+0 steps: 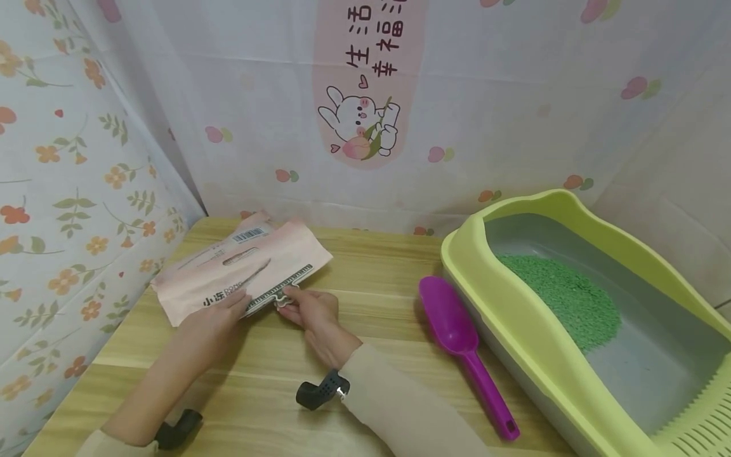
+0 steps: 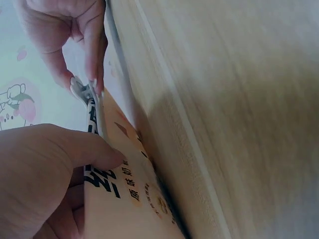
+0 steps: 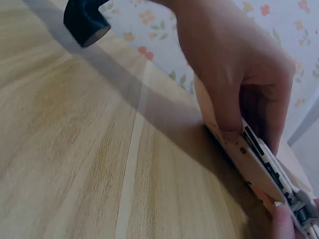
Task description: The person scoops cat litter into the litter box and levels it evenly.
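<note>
A pale pink printed bag (image 1: 285, 251) lies flattened at the table's back left, its near edge tipped up. My left hand (image 1: 208, 330) grips that edge; in the left wrist view the thumb presses one face and the fingers curl behind the other. Farther along the same edge, my right hand (image 1: 320, 317) pinches a small whitish clip (image 1: 282, 299) between thumb and fingers. Up close in the right wrist view, the clip (image 3: 301, 206) shows a grey middle and sits across the bag's edge. Part of it is hidden by the fingertips.
To the right stands a litter box with a yellow-green rim (image 1: 531, 330) and grey inside, holding a heap of green pellets (image 1: 565, 298). A purple scoop (image 1: 451, 317) lies beside it on the wooden table (image 1: 377, 317). Printed cloths hang behind and left.
</note>
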`<state>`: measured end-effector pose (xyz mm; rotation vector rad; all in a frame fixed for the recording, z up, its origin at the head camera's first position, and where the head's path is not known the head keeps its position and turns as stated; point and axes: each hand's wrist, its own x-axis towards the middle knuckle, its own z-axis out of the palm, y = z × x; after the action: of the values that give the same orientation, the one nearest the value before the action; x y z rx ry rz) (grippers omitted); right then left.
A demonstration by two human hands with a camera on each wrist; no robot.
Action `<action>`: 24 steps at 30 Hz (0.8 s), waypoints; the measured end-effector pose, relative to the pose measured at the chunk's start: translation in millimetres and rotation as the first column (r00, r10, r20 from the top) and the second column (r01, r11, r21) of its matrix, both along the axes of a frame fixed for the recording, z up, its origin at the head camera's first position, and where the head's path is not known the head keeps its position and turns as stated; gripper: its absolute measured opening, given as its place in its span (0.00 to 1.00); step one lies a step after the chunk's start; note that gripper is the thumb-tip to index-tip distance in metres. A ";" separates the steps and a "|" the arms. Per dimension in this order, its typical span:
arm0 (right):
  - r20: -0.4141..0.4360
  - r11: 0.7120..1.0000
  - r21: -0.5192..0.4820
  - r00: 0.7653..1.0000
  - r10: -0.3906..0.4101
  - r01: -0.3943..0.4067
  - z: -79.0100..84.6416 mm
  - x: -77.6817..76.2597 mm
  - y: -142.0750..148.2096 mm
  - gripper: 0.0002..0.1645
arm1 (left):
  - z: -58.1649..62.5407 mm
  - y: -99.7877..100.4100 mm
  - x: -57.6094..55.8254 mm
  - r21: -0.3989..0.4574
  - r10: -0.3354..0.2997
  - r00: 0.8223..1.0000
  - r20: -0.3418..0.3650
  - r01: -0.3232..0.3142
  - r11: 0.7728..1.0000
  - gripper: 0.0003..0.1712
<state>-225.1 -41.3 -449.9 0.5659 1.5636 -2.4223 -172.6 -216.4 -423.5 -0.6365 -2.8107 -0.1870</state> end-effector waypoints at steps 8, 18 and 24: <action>-0.008 0.998 -0.013 0.998 0.061 -0.061 -1.9 0.0 5.0 0.10 | -0.3 0.5 -1.2 0.010 -0.004 1.000 0.007 0.004 1.000 0.24; -0.124 0.810 0.491 0.895 0.429 -0.320 11.2 9.9 53.5 0.30 | 2.0 9.4 1.7 0.060 -0.017 0.996 -0.086 0.022 0.998 0.20; -0.158 0.471 0.852 0.742 0.651 -0.231 23.5 17.6 89.7 0.29 | 12.3 20.5 2.9 0.076 0.003 0.997 -0.072 0.002 0.997 0.19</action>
<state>-207.5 48.3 -426.3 -0.4020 2.5886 -1.3702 -169.7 -195.9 -411.2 -0.6127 -2.7205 -0.2649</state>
